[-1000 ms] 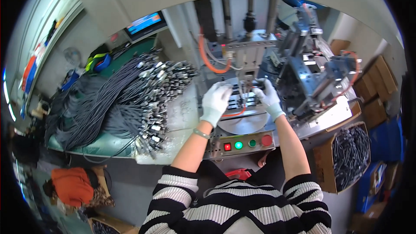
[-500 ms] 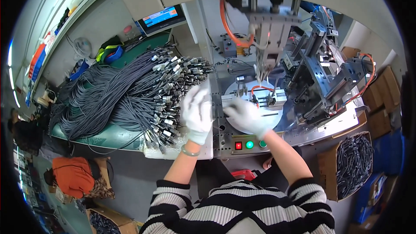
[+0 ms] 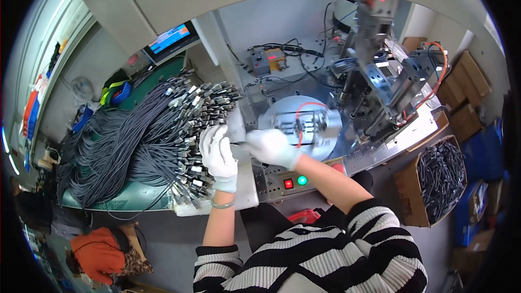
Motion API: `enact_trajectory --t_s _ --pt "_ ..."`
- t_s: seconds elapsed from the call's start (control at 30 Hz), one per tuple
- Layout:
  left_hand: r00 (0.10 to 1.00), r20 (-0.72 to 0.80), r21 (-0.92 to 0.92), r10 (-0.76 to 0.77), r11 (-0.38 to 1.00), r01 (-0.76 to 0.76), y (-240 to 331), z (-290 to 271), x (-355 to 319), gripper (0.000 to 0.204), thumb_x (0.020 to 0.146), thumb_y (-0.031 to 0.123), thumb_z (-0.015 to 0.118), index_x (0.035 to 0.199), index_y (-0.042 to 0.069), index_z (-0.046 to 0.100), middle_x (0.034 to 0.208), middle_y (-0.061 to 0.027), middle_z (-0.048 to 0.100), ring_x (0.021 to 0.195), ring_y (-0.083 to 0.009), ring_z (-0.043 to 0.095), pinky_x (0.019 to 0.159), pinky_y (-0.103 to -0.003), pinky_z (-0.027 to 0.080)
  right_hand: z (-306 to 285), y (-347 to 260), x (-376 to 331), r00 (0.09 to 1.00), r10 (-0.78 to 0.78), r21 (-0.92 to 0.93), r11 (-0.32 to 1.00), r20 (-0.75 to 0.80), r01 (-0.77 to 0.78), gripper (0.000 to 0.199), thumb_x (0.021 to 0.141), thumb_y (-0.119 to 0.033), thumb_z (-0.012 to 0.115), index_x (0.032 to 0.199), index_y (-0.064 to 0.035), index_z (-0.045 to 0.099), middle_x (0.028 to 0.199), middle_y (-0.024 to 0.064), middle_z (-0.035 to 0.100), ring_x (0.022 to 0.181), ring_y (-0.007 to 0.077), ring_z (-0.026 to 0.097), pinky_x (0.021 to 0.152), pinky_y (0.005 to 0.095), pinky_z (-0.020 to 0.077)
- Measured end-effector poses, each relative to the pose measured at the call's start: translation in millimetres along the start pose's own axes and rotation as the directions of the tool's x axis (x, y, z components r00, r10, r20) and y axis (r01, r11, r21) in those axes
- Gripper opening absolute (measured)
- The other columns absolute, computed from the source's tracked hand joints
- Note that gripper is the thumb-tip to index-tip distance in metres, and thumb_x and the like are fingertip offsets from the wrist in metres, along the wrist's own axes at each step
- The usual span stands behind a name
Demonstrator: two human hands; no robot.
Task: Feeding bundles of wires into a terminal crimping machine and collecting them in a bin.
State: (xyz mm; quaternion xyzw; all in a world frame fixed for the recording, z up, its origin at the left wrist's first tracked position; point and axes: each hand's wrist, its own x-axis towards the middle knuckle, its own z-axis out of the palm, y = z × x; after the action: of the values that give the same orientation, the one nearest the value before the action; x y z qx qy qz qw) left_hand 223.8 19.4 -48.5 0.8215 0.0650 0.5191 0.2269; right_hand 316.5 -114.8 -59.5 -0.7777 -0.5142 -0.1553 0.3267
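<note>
My left hand [image 3: 218, 153], in a white glove, is at the right edge of a big pile of grey cables [image 3: 130, 130] with metal-ended connectors [image 3: 187, 122]. Its fingers are bent and closed; what they hold is hidden. A small dark thin piece shows in the gap between my hands, too small to name. My right hand [image 3: 271, 148], also gloved in white, is smeared by motion, its fingertips pointing toward the left hand. Just beyond it lies a round white turntable [image 3: 331, 152] carrying a blurred metal fixture [image 3: 325, 127] and an orange air tube.
A control strip with a red button [image 3: 288, 183] and a green button [image 3: 302, 180] runs along the front edge. Metal machine arms [image 3: 380, 84] rise at the right. A box of black parts [image 3: 440, 179] stands at the lower right; a screen [image 3: 171, 39] hangs at the back.
My right hand has moved left, away from the turntable and close to my left hand. The upper machine unit no longer stands over the turntable; it now appears farther right. The view has shifted.
</note>
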Motion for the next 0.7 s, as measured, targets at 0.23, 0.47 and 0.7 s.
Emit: enact_trajectory --t_s 0.23,0.47,0.7 --pt "0.726 0.677 0.115 0.122 0.957 -0.267 8 35 24 0.017 0.087 0.02 0.056 0.099 0.014 0.066 0.097 -0.0046 0.064 0.091 -0.0251 0.062 0.082 -0.036 0.05 -119 119 -87 0.935 0.345 0.176 0.929 -0.086 -0.327 0.017 0.085 -0.024 0.064 0.09 -0.0073 0.066 0.083 0.0071 0.066 0.066 0.0269 0.062 0.061 0.0347 0.0491" --pt "0.703 0.665 -0.002 0.254 0.941 -0.338 3 85 18 0.016 0.084 0.022 0.056 0.097 0.017 0.066 0.092 -0.0032 0.066 0.081 -0.025 0.063 0.072 -0.037 0.049 -115 166 -90 0.791 0.611 0.237 0.765 0.024 -0.598 0.02 0.089 -0.019 0.058 0.096 -0.0019 0.064 0.087 0.0083 0.064 0.075 0.0241 0.059 0.071 0.0315 0.0465" --pt "0.611 0.776 0.01 0.16 0.964 -0.266 -39 63 9 0.019 0.082 0.021 0.055 0.097 0.017 0.066 0.094 0.0 0.067 0.079 -0.0264 0.063 0.07 -0.038 0.049 -120 141 -97 0.815 0.575 0.016 0.818 -0.078 -0.575 0.024 0.09 -0.023 0.055 0.098 -0.0025 0.064 0.091 0.0088 0.065 0.077 0.0242 0.059 0.073 0.0319 0.0463"
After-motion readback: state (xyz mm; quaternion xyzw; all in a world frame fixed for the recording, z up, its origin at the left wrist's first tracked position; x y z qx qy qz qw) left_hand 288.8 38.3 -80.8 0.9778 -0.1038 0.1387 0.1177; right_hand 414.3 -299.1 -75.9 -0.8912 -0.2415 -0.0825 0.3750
